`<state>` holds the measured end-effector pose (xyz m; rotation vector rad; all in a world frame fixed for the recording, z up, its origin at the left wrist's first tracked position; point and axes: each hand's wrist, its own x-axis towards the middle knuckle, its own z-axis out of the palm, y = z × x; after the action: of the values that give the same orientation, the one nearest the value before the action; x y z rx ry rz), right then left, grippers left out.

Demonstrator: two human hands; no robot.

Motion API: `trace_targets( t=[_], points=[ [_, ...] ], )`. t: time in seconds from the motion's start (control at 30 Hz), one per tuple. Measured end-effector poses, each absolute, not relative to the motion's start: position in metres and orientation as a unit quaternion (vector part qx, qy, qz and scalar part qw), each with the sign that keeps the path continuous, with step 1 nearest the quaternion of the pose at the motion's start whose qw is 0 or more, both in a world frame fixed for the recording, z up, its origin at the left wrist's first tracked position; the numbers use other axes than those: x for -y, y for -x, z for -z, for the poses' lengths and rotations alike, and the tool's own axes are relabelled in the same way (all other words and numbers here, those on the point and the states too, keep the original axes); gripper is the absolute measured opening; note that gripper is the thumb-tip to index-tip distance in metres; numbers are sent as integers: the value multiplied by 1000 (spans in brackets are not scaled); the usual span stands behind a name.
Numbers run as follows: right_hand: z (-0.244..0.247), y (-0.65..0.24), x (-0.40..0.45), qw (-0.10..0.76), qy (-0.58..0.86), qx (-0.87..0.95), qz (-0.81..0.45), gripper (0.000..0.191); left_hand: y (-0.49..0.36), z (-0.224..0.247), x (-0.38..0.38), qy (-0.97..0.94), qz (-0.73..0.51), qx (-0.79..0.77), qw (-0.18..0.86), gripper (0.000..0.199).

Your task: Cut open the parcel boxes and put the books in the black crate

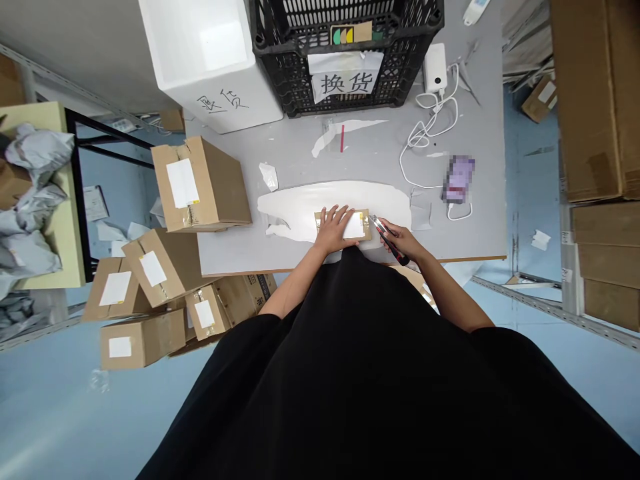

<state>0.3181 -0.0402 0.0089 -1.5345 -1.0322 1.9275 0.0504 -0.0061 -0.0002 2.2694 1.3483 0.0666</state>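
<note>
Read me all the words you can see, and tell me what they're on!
"换货" on the white paper sign on the black plastic crate.
"退货" handwritten in black on the white foam box.
White labels on brown cardboard boxes: no readable words.

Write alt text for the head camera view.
Seen from above, a person's left hand rests on a small cardboard box with a white label, while the right hand holds a red-and-black utility knife at its edge. The box lies on a white sheet on a grey table, beside another cardboard box.
</note>
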Motion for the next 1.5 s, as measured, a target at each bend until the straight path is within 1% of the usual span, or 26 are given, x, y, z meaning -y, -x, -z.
trace_targets(
  t=[0.23,0.5,0.77,0.9,1.1,1.33,1.5],
  points=[
    [-5,-322,40,217,546,386,-711,70,-53,-2,4,-832,-3,-497,247,103],
    [-8,-326,41,204,530,430,-702,69,-55,2,3,-826,-1,-509,245,109],
    [-8,-327,45,212,528,424,-705,67,-56,-1,3,-817,-9,-514,262,109],
    [-4,-333,52,195,531,417,-711,68,-55,-2,2,-814,-6,-516,265,109],
    [4,-336,64,171,536,431,-705,63,-55,1,1,-815,-4,-516,265,110],
    [-2,-338,71,189,546,401,-711,65,-55,-3,2,-817,-8,-518,254,109],
    [-4,-338,79,219,562,339,-722,71,-61,-10,6,-784,-19,-577,230,108]
  ],
)
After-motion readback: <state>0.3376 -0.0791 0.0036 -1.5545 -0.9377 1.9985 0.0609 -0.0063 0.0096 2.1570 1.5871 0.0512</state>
